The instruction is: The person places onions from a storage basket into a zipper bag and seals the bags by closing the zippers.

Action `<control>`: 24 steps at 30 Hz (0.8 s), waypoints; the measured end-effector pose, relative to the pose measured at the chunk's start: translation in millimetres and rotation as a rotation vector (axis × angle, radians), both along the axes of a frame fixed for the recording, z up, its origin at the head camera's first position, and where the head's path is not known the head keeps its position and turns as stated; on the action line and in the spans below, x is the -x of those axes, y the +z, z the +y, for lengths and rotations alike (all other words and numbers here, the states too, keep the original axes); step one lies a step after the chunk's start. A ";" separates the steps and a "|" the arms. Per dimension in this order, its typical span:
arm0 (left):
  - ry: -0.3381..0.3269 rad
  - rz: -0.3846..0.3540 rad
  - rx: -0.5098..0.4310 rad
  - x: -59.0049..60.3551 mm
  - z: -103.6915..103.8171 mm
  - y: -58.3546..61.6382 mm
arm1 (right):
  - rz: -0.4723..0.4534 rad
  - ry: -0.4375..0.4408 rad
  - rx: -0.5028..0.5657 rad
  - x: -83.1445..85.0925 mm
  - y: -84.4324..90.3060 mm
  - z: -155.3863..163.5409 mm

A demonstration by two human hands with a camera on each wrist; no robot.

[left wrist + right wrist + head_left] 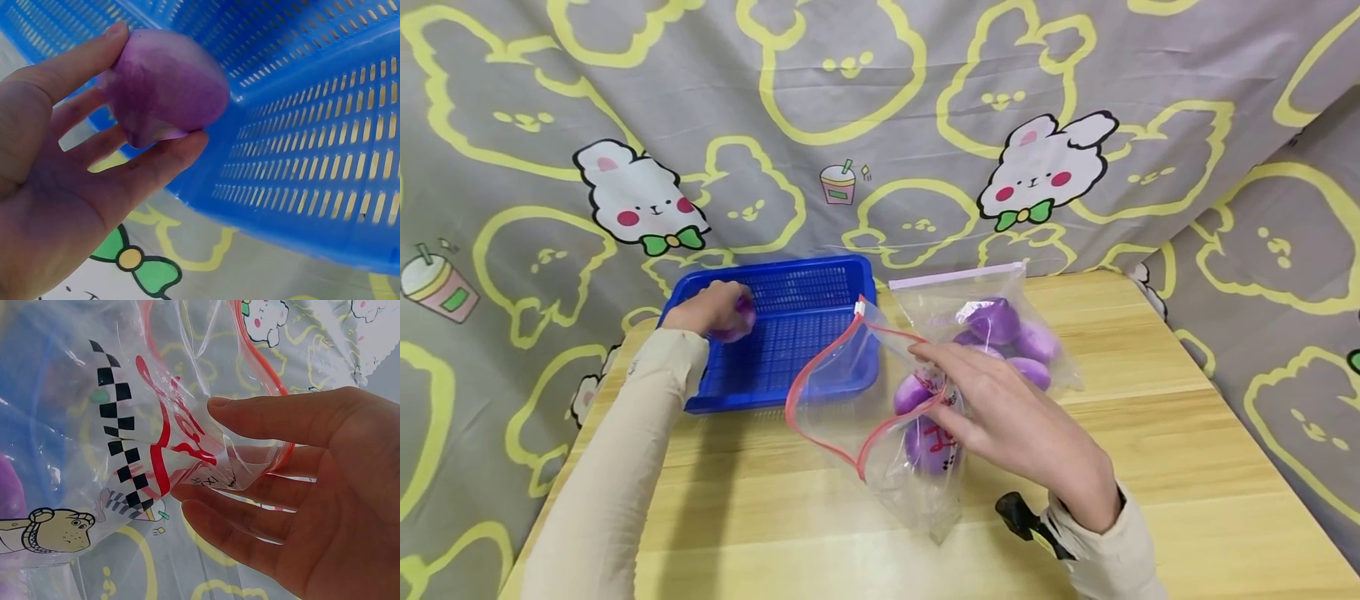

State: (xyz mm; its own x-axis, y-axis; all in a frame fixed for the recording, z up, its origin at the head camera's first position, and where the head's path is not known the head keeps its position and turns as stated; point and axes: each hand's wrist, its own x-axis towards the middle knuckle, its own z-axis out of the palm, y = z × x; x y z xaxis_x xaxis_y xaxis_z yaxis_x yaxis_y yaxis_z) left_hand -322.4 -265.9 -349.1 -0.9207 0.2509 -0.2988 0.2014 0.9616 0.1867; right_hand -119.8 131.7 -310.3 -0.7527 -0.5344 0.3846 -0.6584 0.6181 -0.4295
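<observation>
Two hands work over a wooden table (1150,467) draped behind with a grey bunny cloth (880,108). Taking the blue basket (790,333) as the mark: the left hand (711,308) reaches in over the basket's left rim, and its grip is closed round a purple egg (165,84), thumb on top and fingers curled beneath, as the left wrist view shows. The egg hangs in the air just inside the basket's slotted wall, not touching it.

Just right of the basket, overlapping its front right corner, stands a clear bag (880,417) with a red zip edge, its mouth gaping wide toward the basket. The right hand (1022,429) pinches the bag's right lip; in the right wrist view the thumb (275,415) lies over the plastic and the fingers (250,519) curl under it, so this grip is closed on the bag. Purple eggs (925,417) lie in the bag's bottom, partly hidden behind a printed label.

Further right of the basket, behind the right hand, a second bag (992,308) with a pale zip strip lies on the table, holding several more purple eggs (1007,342).
</observation>
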 end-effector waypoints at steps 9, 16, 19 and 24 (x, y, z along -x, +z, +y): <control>-0.038 0.029 0.037 -7.2 8.0 3.9 | -0.018 0.002 -0.003 -1.6 3.0 -1.6; -0.095 0.087 0.004 -13.8 14.0 -0.3 | -0.033 -0.002 -0.006 -1.7 1.7 -1.4; -0.132 0.109 -0.030 -18.9 16.5 -2.7 | -0.034 -0.003 -0.009 -1.6 1.7 -1.7; -0.154 0.170 -0.092 -28.6 21.4 -2.4 | -0.034 -0.003 -0.012 -1.7 2.7 -2.0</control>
